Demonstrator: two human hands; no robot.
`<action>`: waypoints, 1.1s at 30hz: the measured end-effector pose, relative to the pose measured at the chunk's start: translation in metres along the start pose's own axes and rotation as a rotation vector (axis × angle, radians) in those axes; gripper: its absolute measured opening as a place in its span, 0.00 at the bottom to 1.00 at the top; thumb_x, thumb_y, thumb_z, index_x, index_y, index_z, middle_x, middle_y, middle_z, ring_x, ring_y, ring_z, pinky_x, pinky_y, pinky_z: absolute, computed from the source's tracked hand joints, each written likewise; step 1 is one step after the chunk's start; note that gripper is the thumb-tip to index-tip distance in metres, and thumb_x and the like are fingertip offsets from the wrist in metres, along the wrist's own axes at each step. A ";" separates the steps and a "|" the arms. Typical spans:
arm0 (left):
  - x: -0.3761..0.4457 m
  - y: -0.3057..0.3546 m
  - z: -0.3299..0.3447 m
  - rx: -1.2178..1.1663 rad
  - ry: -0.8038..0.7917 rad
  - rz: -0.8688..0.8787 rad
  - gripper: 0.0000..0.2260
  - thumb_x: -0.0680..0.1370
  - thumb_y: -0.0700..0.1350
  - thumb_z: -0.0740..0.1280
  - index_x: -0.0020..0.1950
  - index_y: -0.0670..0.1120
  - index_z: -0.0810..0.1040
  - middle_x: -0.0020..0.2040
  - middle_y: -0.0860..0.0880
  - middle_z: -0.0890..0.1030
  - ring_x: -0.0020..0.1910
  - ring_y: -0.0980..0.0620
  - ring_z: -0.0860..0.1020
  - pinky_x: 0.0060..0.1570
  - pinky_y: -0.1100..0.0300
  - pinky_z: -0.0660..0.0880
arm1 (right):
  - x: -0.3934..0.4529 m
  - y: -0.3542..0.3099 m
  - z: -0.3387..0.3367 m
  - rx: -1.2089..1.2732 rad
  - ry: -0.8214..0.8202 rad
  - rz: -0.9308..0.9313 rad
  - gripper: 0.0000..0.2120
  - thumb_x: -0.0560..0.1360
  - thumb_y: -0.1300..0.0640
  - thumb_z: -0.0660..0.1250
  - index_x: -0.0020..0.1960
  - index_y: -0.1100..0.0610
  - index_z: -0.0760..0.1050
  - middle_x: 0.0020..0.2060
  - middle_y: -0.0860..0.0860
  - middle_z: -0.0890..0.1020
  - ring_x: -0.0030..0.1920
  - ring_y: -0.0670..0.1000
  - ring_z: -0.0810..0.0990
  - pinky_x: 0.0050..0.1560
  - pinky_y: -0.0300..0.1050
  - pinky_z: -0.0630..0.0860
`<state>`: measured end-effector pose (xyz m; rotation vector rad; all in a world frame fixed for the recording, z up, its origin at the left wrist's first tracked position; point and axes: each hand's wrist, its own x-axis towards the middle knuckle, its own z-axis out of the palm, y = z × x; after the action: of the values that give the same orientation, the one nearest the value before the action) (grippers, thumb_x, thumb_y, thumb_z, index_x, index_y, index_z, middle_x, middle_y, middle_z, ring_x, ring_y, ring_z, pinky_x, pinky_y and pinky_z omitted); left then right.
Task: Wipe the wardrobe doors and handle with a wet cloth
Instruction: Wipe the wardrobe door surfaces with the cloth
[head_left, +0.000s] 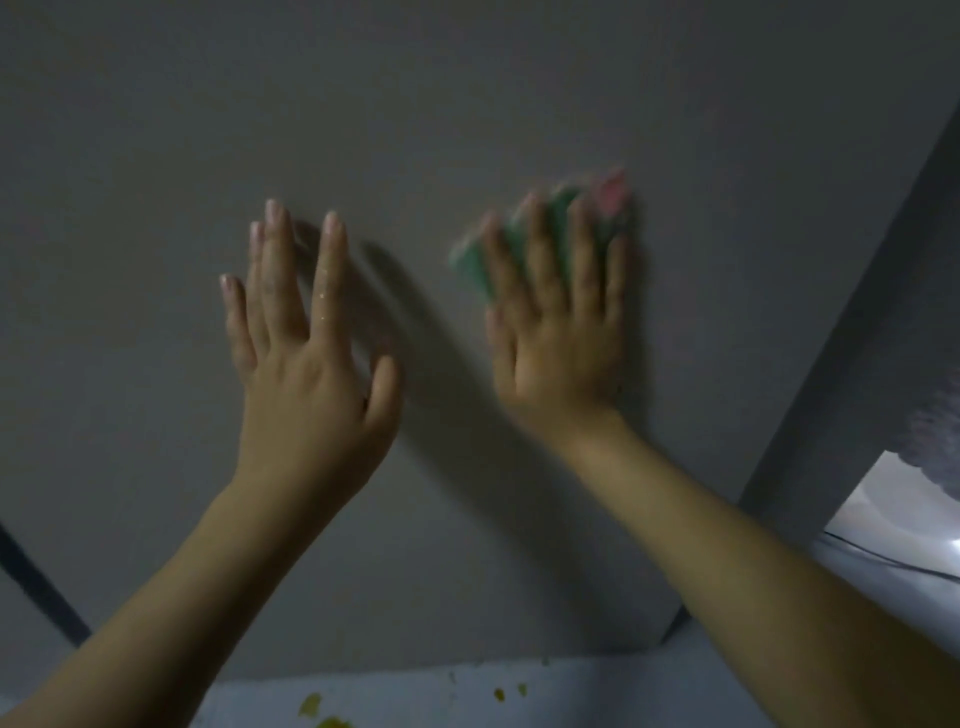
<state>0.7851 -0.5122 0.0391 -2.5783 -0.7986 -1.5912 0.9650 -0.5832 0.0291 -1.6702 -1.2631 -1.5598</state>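
A grey wardrobe door (467, 104) fills most of the frame, from the upper left down to the lower centre, and it looks plain and flat in the dim light. The right hand (558, 332) is in the centre right of the frame, with its palm turned to the door and its fingers (540, 249) straight and spread wide. Under these fingers lies the cloth (558, 208), green with a pink part at its upper right corner, and the hand presses it flat against the door; the cloth shows above the fingertips and between the fingers. This hand and the cloth are blurred. The left hand (306, 353) is in the centre left of the frame, held up with fingers straight and a little apart, thumb out to the right, and it holds nothing. I cannot tell if its fingertips touch the door; its shadow falls on the door just to its right. Small shining drops sit on its forefinger. Both forearms come up from the lower corners of the frame. At the right edge a darker grey panel (852, 338) runs diagonally, and below it there is a pale bright surface (883, 519). Along the bottom is a light floor (415, 696) with some small yellow-green specks (311, 704).
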 end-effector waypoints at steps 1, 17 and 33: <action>-0.003 -0.006 0.002 0.007 -0.005 0.014 0.36 0.72 0.49 0.58 0.78 0.44 0.50 0.78 0.37 0.47 0.77 0.42 0.44 0.74 0.50 0.37 | -0.028 -0.003 0.004 0.019 -0.070 -0.138 0.22 0.81 0.51 0.52 0.74 0.52 0.61 0.72 0.53 0.67 0.75 0.59 0.55 0.75 0.58 0.45; -0.018 -0.060 -0.019 0.040 -0.101 0.004 0.36 0.74 0.51 0.55 0.78 0.42 0.45 0.78 0.39 0.43 0.77 0.43 0.40 0.75 0.46 0.40 | 0.033 -0.091 0.020 0.042 0.057 0.081 0.23 0.80 0.49 0.56 0.73 0.53 0.65 0.72 0.54 0.68 0.73 0.61 0.61 0.74 0.58 0.45; -0.046 -0.140 -0.044 0.005 -0.055 -0.094 0.34 0.75 0.53 0.54 0.79 0.46 0.46 0.78 0.41 0.43 0.77 0.45 0.41 0.75 0.49 0.40 | 0.093 -0.137 0.029 0.054 0.024 -0.102 0.24 0.81 0.50 0.53 0.75 0.57 0.60 0.73 0.56 0.66 0.74 0.59 0.56 0.74 0.56 0.44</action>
<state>0.6726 -0.4208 -0.0132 -2.6291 -0.9397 -1.5448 0.8484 -0.4743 0.0832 -1.5712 -1.3852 -1.5850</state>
